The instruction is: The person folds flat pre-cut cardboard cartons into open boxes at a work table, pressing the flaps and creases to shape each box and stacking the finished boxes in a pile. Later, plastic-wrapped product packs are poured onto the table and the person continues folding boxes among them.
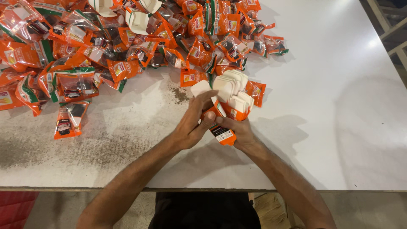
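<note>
A fanned stack of flat orange cartons (231,108) is gripped from beneath by the right hand (237,129), white flaps kept upward so one can be separated; the left hand (193,125) is closed on the front carton's flap. Orange sachets (76,82) are heaped at the far left of the white table (330,106).

orange carton stack (229,106), white flaps open, held above table

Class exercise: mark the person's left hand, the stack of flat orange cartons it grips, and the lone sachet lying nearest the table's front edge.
left hand (193,127): head view, on the back of the hand.
stack of flat orange cartons (231,91): head view, on the white fanned flaps.
lone sachet (70,121): head view, on its middle.
</note>
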